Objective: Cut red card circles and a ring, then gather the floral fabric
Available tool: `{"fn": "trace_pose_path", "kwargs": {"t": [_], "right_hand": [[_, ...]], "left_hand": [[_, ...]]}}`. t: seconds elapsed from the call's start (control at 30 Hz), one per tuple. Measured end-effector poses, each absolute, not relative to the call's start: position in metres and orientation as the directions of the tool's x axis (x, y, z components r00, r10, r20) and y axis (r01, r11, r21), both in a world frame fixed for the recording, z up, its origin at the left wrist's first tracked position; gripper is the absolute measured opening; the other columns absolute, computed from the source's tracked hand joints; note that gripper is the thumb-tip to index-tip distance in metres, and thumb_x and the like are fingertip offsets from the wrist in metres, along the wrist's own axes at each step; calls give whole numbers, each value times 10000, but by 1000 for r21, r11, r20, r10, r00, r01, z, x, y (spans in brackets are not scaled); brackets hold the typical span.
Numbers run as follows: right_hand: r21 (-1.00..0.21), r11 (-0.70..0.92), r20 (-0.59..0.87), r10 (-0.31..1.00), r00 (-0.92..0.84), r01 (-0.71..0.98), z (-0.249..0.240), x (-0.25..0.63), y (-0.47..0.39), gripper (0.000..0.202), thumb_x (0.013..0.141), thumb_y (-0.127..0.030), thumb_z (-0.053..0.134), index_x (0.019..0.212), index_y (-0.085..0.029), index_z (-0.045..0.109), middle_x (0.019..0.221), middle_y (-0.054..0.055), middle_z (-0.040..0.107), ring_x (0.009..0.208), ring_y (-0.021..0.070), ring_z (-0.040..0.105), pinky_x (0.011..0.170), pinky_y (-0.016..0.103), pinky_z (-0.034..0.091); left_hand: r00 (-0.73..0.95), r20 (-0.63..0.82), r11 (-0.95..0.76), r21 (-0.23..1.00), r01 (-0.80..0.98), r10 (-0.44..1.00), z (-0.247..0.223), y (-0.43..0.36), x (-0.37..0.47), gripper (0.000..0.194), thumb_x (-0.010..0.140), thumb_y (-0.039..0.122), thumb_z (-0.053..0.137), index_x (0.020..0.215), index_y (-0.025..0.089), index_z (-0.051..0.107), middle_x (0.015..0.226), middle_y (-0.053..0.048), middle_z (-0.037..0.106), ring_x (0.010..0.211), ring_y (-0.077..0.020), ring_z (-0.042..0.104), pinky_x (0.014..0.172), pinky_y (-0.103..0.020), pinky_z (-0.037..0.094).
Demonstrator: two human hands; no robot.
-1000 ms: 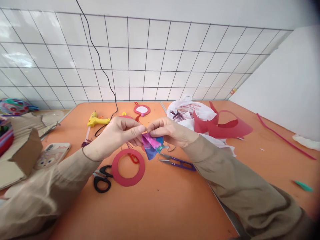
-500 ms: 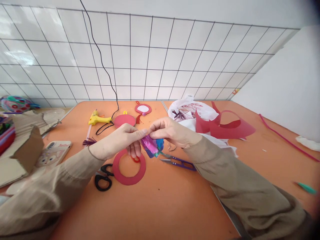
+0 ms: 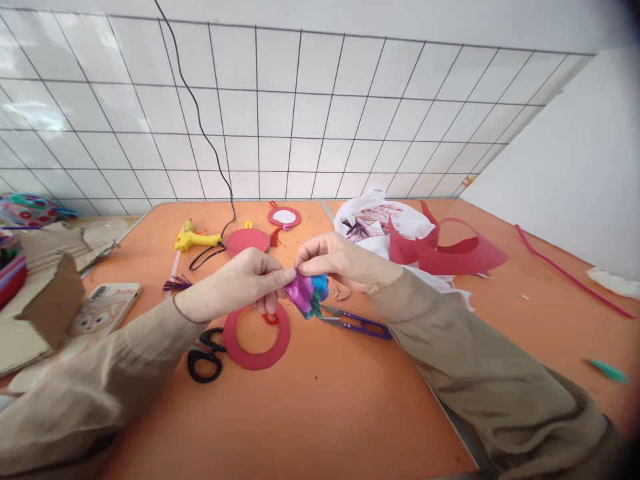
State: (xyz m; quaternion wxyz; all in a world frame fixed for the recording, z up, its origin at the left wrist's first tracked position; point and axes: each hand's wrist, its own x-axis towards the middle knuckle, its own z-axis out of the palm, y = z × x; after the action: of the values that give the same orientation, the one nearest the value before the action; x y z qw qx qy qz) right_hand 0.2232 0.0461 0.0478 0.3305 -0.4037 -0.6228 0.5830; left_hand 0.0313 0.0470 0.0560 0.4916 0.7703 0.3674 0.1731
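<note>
Both hands meet over the orange table (image 3: 300, 413) at a small shiny piece of purple, blue and green fabric (image 3: 306, 291). My left hand (image 3: 247, 280) pinches its left edge between thumb and fingers. From the upper right, my right hand (image 3: 335, 260) grips the top edge with thumb and forefinger. Below my left hand lies a flat red ring (image 3: 231, 343) with a small red loop at its top. Purple thread snips (image 3: 365, 327) rest just under the fabric, to the right. Black-handled scissors (image 3: 205, 365) sit left of the ring, their blades partly hidden.
A yellow glue gun (image 3: 195, 239) with a black cord stands at the back left, near a red disc (image 3: 247, 241) and a small red-and-white round ornament (image 3: 285, 216). A phone (image 3: 105, 310) and cardboard (image 3: 45, 320) lie left. White plastic bag (image 3: 410, 223) and red sheet scraps (image 3: 450, 257) lie right.
The fabric has turned in my fingers, showing more of its purple face. My left fingers have curled in closer behind it. The view has shifted slightly.
</note>
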Motion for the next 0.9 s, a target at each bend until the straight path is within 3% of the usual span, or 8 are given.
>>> {"fn": "trace_pose_path", "kwargs": {"t": [0.1, 0.2, 0.3, 0.47, 0.7, 0.9], "right_hand": [[-996, -18, -56, 878, -476, 83, 47, 224, 47, 42, 641, -145, 638, 608, -120, 648, 513, -21, 583, 467, 65, 491, 445, 192, 361], [-998, -20, -47, 868, -494, 59, 45, 225, 48, 42, 643, -136, 640, 604, -122, 648, 500, -24, 579, 448, 62, 484, 432, 191, 354], [-999, -37, -27, 855, -517, -9, 41, 226, 51, 51, 667, -158, 641, 633, -121, 652, 520, -20, 596, 457, 65, 504, 449, 191, 374], [-990, -77, -14, 893, -451, -122, 38, 226, 54, 50, 666, -149, 642, 627, -120, 631, 518, -24, 586, 465, 70, 520, 462, 193, 388], [-990, -52, 1, 924, -382, -129, 41, 223, 51, 48, 655, -164, 662, 647, -124, 636, 550, -21, 593, 483, 74, 516, 483, 205, 402], [-997, 55, 70, 910, -410, -48, 43, 224, 49, 64, 668, -174, 654, 637, -123, 631, 578, -12, 588, 540, 83, 526, 534, 217, 409]], "left_hand": [[655, -48, -260, 894, 365, 754, 55, 47, 33, 398, 808, 466, 541, 568, 151, 585, 494, -35, 609, 472, -131, 574, 474, -229, 456], [634, -91, -151, 937, 316, 768, 53, 49, 32, 467, 841, 507, 446, 590, 141, 592, 500, -58, 612, 461, -135, 559, 476, -247, 444], [662, -97, -83, 969, 234, 743, 55, 51, 29, 388, 849, 406, 432, 654, 132, 626, 546, -57, 626, 476, -133, 551, 498, -258, 443], [639, 3, -236, 931, 279, 769, 59, 47, 29, 88, 715, 195, 587, 707, 153, 664, 637, -14, 638, 595, -130, 571, 541, -234, 437], [453, 100, -205, 960, 189, 886, 53, 43, 36, 145, 728, 226, 583, 643, 137, 661, 599, -25, 647, 579, -129, 584, 548, -241, 459], [446, 118, -228, 953, 201, 887, 56, 44, 36, 160, 740, 213, 571, 623, 135, 647, 581, -17, 631, 567, -119, 568, 568, -242, 466]]}}
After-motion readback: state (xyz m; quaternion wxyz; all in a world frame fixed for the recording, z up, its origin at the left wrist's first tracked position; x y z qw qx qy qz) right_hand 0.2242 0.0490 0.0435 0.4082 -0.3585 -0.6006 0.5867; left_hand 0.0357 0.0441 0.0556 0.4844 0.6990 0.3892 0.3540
